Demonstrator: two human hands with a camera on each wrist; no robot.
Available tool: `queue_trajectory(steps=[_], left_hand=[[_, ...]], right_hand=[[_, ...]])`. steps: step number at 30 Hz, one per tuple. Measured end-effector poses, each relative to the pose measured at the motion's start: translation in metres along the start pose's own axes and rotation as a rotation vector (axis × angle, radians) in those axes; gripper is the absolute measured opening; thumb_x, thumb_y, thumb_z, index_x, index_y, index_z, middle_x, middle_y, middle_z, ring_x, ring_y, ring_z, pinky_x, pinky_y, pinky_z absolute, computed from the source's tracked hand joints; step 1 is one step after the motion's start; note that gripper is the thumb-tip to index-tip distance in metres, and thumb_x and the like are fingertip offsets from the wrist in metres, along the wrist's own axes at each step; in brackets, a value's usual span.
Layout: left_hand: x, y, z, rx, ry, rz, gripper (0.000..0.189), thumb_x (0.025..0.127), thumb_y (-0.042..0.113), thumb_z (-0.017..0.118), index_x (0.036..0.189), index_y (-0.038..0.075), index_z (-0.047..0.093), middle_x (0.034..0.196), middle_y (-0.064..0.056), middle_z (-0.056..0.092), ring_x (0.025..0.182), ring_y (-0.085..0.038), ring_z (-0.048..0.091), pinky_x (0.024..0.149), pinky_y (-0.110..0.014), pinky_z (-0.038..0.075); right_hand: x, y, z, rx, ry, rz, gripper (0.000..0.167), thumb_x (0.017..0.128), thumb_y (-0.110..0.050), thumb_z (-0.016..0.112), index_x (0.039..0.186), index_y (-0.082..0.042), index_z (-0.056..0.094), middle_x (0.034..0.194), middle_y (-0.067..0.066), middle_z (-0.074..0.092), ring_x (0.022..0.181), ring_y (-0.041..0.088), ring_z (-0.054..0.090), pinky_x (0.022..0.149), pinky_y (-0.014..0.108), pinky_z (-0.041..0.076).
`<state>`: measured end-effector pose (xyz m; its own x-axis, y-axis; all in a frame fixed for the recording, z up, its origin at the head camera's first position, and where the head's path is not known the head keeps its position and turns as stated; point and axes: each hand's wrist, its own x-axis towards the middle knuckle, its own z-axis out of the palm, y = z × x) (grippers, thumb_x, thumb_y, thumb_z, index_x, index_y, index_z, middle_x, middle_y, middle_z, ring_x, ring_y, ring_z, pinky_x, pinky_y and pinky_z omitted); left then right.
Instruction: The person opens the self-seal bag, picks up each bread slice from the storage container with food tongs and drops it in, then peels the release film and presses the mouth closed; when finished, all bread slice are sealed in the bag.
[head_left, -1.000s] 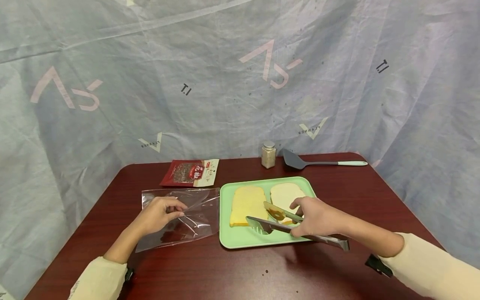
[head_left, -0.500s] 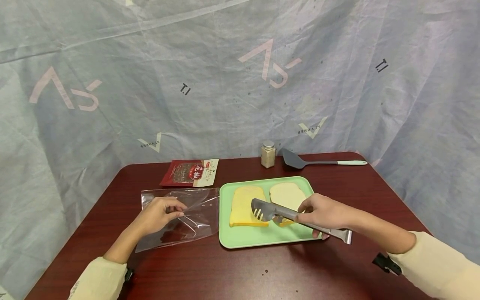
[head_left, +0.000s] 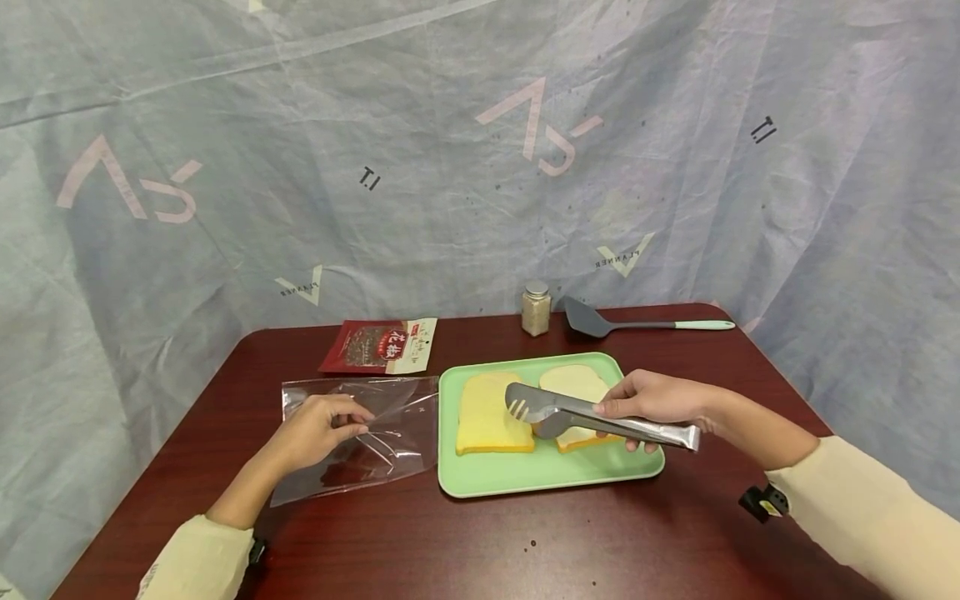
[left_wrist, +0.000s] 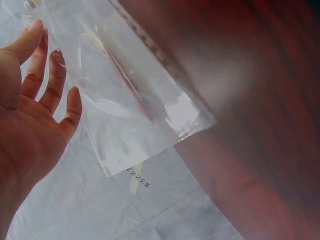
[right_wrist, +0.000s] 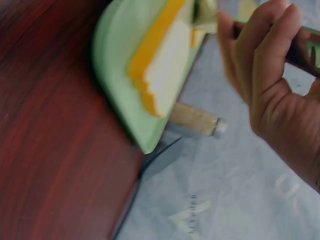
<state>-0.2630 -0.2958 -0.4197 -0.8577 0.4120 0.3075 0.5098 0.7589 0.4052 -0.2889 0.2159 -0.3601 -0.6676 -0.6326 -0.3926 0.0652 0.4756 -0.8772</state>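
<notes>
My left hand (head_left: pixel 318 427) pinches the upper layer of a clear plastic bag (head_left: pixel 401 433) between thumb and forefinger; the left wrist view shows the bag (left_wrist: pixel 120 105) hanging from the fingertips. With my right hand (head_left: pixel 648 402) I grip metal tongs (head_left: pixel 592 417), fingers curled round their arms. The tongs' heads hover over the green tray (head_left: pixel 487 483), in front of two bread slices. One slice is yellow on top (head_left: pixel 491 412) and lies at the left. A paler slice (head_left: pixel 573 383) lies at the right, partly hidden by the tongs. Nothing shows clearly between the tongs' heads.
Behind the bag lies a red spice packet (head_left: pixel 375 346). A small glass jar with a metal lid (head_left: pixel 536 310) stands at the back, beside a grey spatula (head_left: pixel 588 319) with a pale handle. A grey printed cloth (head_left: pixel 450 167) hangs behind the dark red table (head_left: pixel 525 550).
My right hand has turned the tongs over and lifted them slightly, up and to the right. The yellow-topped slice has shifted a little to the left. My left hand stays still with the bag.
</notes>
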Motion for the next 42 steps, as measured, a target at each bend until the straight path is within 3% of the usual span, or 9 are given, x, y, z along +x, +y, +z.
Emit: queue_trajectory(steps=[10,18,26,32,42], left_hand=[[0.0,-0.001,0.0,0.001,0.0,0.011,0.017,0.083,0.014,0.081,0.096,0.025,0.078,0.076,0.02,0.06,0.067,-0.001,0.052,0.059,-0.024,0.045],[0.001,0.0,-0.001,-0.033,-0.019,-0.004,0.016,0.084,0.014,0.08,0.096,0.024,0.078,0.079,0.019,0.062,0.068,-0.002,0.054,0.06,-0.024,0.047],[0.0,0.001,-0.003,-0.006,-0.009,-0.021,0.016,0.083,0.014,0.081,0.095,0.025,0.078,0.078,0.019,0.061,0.067,-0.002,0.054,0.059,-0.024,0.046],[0.0,0.001,-0.003,-0.004,-0.006,-0.024,0.016,0.083,0.014,0.081,0.095,0.025,0.078,0.078,0.019,0.061,0.067,-0.002,0.053,0.059,-0.024,0.045],[-0.001,0.0,-0.003,-0.016,-0.001,-0.021,0.017,0.084,0.012,0.08,0.097,0.022,0.079,0.077,0.018,0.06,0.067,-0.003,0.052,0.059,-0.024,0.045]], right_hand=[[0.032,0.026,-0.018,0.041,-0.111,-0.075,0.04,0.101,-0.029,0.059,0.124,0.004,0.064,0.113,0.025,0.069,0.06,0.013,0.063,0.047,0.025,0.051],[0.038,0.043,-0.027,0.053,-0.214,-0.101,0.034,0.103,-0.022,0.055,0.122,0.004,0.066,0.112,0.03,0.067,0.055,0.009,0.06,0.046,0.023,0.049],[0.048,0.026,-0.006,-0.007,-0.078,-0.079,0.039,0.1,-0.03,0.061,0.123,0.001,0.065,0.106,0.018,0.072,0.059,0.011,0.06,0.048,0.025,0.049],[0.047,0.018,0.002,-0.052,-0.046,-0.073,0.039,0.1,-0.028,0.061,0.122,0.005,0.065,0.095,0.017,0.07,0.059,0.013,0.059,0.049,0.026,0.048],[0.042,0.015,0.014,-0.084,0.012,-0.104,0.032,0.1,-0.018,0.061,0.12,0.007,0.064,0.094,0.017,0.067,0.06,0.016,0.061,0.047,0.027,0.049]])
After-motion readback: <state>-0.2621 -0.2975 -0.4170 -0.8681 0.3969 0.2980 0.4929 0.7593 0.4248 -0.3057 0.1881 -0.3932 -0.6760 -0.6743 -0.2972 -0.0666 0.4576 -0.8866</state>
